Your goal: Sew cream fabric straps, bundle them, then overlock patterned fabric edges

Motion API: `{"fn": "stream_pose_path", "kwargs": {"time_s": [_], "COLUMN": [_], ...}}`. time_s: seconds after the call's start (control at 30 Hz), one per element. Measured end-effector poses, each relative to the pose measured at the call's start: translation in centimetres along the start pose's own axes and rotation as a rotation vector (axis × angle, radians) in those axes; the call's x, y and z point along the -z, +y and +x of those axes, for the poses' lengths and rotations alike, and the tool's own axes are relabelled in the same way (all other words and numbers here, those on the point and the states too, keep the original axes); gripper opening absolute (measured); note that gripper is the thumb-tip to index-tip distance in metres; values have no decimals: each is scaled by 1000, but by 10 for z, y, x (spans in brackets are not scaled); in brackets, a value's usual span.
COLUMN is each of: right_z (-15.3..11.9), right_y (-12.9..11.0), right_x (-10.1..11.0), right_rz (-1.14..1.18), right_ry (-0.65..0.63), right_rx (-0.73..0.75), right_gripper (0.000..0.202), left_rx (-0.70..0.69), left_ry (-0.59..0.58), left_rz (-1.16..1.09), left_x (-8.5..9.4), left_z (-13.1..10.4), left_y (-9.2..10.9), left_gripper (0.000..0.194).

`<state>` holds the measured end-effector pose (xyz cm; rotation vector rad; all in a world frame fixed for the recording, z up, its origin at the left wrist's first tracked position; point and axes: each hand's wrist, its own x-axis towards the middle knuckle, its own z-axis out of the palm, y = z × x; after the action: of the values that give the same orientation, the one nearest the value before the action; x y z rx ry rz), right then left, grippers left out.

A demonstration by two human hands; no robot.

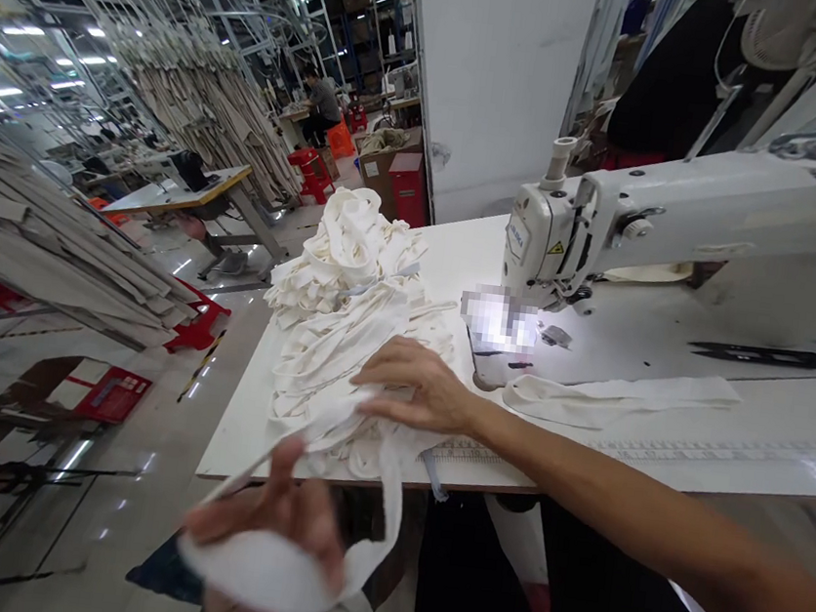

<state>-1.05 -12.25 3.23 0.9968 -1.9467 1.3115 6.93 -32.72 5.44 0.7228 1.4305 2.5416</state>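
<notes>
My left hand point(272, 526) is blurred at the lower left, off the table's front edge, with its fingers wrapped about a white fabric strip point(390, 500). The strip loops below this hand and runs up to the table. My right hand point(418, 386) rests at the near side of a heap of white strips point(351, 290), its thumb and fingers around some of the fabric. Right of the heap stands a white sewing machine point(540, 242) with its lamp lit; the needle area is pixelated.
On the white table point(238, 434), black thread snips point(756, 355) and a folded strip point(618, 399) lie right of the heap. A white pillar point(499, 81) stands behind. Hanging fabric point(27, 214) fills the left side. A seated person point(320, 100) is far back.
</notes>
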Motion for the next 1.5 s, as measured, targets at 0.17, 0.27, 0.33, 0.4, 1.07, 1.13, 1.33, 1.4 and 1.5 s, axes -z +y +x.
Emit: {"fn": "stream_pose_path", "kwargs": {"time_s": [0.17,0.27,0.33,0.4,1.07,1.13,1.33,1.4,1.5], "right_z": [14,24,30,32,35,36,22,21,20], "right_y": [16,27,32,31,9,12,4,0,-2], "right_x": [13,17,17,18,5,4,22,24,22], "right_rz": [-214,-306,-335,-349,-663,-643,-158,-11,104], "right_ry": [414,392,347,335,-80,-97,-47,-50,-22], "right_rx": [-440,-673,-732,-716,-330,-316,-346,-442,-511], "right_gripper": [14,28,27,13,9,6,9,13,15], "left_rx": [43,119,29,-107,-285,-244,-318,-235,-40], "left_ry": [-176,-79,219,547,24,33,36,33,39], "left_rz": [-67,236,558,799,1733,1772,1535,1407,1195], "left_x": [-17,-20,-10,8,29,30,24,19,13], "left_z": [2,12,19,23,124,127,111,106,101], "left_y": [4,-5,-11,-14,-21,-25,-15,-11,-9], "left_gripper": [71,50,25,16,23,23,10,14,22]}}
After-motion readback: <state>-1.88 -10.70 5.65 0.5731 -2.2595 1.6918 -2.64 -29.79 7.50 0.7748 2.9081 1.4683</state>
